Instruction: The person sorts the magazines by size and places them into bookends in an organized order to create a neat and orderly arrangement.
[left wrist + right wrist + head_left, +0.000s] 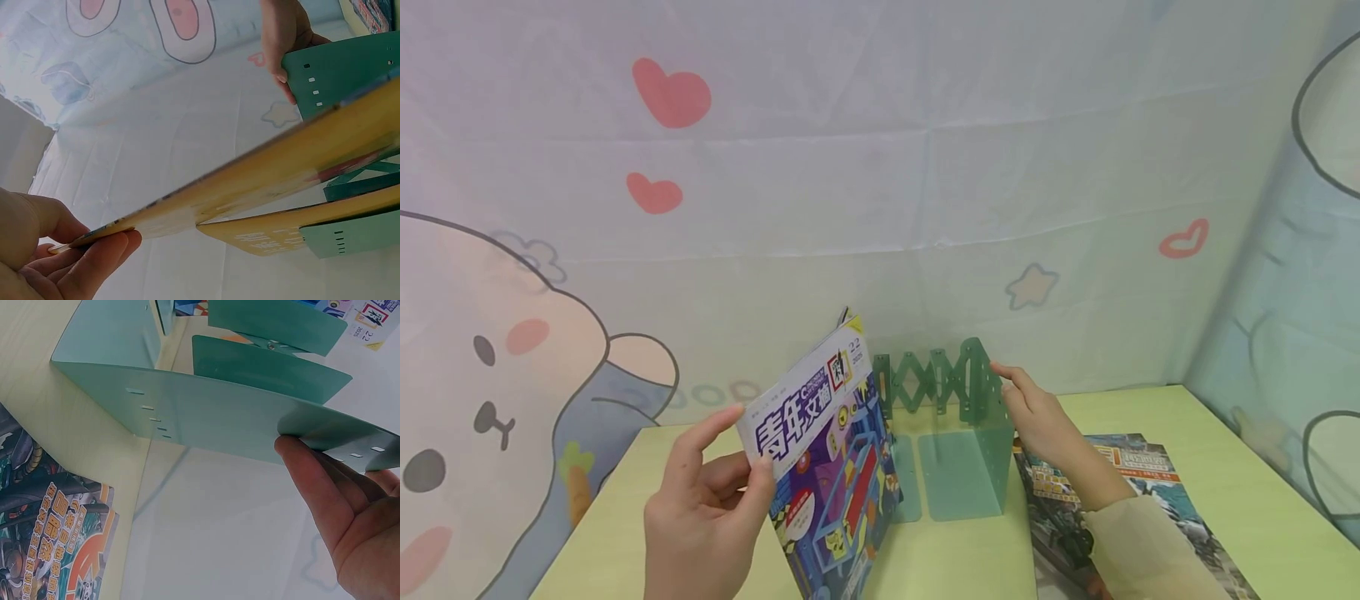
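My left hand [707, 500] pinches the top left corner of a magazine [831, 467] with a purple cover and white title band, thumb on the front. The magazine is tilted at the left of a green expandable book rack [962, 475]. Its underside looks yellow in the left wrist view, where another yellow booklet [262, 240] stands against the rack's far end plate [356, 234]. My right hand [1037, 417] touches the outer face of the rack's right end plate [219, 415], fingers mostly straight near its upper edge. The magazine hides the rack's left end in the head view.
Several magazines [1157, 492] lie overlapping on the light table [958, 562] right of the rack, partly under my right forearm. A printed cloth [880, 208] with hearts and a cartoon animal hangs behind the table.
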### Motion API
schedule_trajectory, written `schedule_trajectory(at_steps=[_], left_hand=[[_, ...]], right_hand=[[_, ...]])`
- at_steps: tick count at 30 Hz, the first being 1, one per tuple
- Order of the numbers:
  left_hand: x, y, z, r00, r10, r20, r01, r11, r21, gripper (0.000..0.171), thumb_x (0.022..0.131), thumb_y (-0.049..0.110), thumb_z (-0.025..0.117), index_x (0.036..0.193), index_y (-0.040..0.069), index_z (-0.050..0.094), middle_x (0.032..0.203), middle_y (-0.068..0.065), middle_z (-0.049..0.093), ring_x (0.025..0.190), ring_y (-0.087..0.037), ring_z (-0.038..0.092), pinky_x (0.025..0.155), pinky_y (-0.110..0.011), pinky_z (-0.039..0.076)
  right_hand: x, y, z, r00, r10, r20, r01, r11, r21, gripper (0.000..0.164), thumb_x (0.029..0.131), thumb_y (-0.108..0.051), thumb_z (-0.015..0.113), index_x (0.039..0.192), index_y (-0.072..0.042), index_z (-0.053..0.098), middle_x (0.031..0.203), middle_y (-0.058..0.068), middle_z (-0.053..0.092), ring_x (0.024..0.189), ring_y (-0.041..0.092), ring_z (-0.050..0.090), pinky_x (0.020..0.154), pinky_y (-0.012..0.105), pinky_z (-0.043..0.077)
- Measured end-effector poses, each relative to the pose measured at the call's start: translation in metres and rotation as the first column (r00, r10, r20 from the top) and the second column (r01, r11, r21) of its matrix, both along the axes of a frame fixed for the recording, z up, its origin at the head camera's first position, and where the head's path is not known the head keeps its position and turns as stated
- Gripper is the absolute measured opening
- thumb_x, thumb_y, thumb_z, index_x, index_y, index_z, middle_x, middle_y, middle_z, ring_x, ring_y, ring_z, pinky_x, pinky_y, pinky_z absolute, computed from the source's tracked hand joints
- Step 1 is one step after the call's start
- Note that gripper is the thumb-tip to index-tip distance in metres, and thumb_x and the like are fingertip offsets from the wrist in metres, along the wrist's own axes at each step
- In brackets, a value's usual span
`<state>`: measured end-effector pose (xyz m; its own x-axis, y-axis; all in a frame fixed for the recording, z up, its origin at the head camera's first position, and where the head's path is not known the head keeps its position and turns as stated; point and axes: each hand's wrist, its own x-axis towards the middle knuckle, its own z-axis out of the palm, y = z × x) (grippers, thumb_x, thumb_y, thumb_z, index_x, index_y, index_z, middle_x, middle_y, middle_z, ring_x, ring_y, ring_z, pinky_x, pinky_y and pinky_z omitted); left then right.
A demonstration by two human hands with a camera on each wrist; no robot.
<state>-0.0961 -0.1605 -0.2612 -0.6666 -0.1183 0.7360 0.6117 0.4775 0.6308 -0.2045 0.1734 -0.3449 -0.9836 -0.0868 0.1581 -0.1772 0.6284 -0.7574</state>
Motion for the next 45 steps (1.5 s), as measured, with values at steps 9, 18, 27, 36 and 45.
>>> schedule_trajectory(at_steps=[9,18,27,36,45], left_hand=[[-0.004,0.003,-0.007,0.999,-0.030,-0.045,0.029,0.999,-0.026,0.054,0.075,-0.016,0.065,0.125,0.003,0.053,0.075,-0.017,0.072,0.065,0.007,0.064,0.054,-0.012,0.051],[-0.005,0.009,-0.011,0.999,0.030,0.011,-0.029,0.998,-0.063,0.051,0.078,-0.011,0.066,0.124,0.007,0.054,0.080,-0.015,0.073,0.068,0.010,0.063,0.053,-0.012,0.051],[-0.015,0.014,-0.020,0.997,0.007,-0.082,-0.015,0.995,-0.102,0.051,0.075,-0.013,0.066,0.122,0.003,0.053,0.078,-0.016,0.073,0.064,-0.003,0.068,0.051,-0.012,0.050],[-0.022,0.020,-0.030,0.985,0.035,-0.167,-0.057,0.990,-0.131,0.052,0.074,-0.014,0.064,0.122,0.001,0.052,0.073,-0.016,0.072,0.055,-0.020,0.068,0.047,-0.012,0.048],[-0.029,0.028,-0.036,0.978,0.048,-0.203,-0.079,0.986,-0.148,0.051,0.075,-0.017,0.061,0.122,-0.003,0.049,0.074,-0.017,0.072,0.054,-0.021,0.068,0.049,-0.013,0.050]], right_hand=[[-0.001,0.001,0.000,1.000,-0.006,-0.019,0.007,1.000,0.027,0.052,0.104,-0.039,0.018,0.150,-0.015,0.024,0.063,0.004,0.047,0.040,0.013,0.024,0.062,0.036,0.042],[0.000,0.001,0.000,1.000,0.008,0.002,-0.008,1.000,0.000,0.052,0.104,-0.040,0.018,0.150,-0.016,0.023,0.059,0.007,0.045,0.037,0.012,0.021,0.054,0.035,0.040],[0.000,0.001,0.001,1.000,0.001,0.001,-0.001,1.000,0.000,0.052,0.103,-0.041,0.019,0.150,-0.018,0.023,0.066,0.009,0.046,0.038,0.012,0.022,0.056,0.034,0.040],[0.000,0.000,0.000,1.000,0.010,0.020,-0.009,0.999,-0.040,0.053,0.103,-0.041,0.020,0.150,-0.017,0.023,0.093,0.017,0.050,0.044,0.018,0.034,0.059,0.035,0.050],[0.000,0.001,0.000,0.999,0.009,0.032,-0.007,0.998,-0.066,0.052,0.103,-0.041,0.021,0.150,-0.019,0.023,0.087,0.018,0.045,0.043,0.018,0.031,0.062,0.034,0.055]])
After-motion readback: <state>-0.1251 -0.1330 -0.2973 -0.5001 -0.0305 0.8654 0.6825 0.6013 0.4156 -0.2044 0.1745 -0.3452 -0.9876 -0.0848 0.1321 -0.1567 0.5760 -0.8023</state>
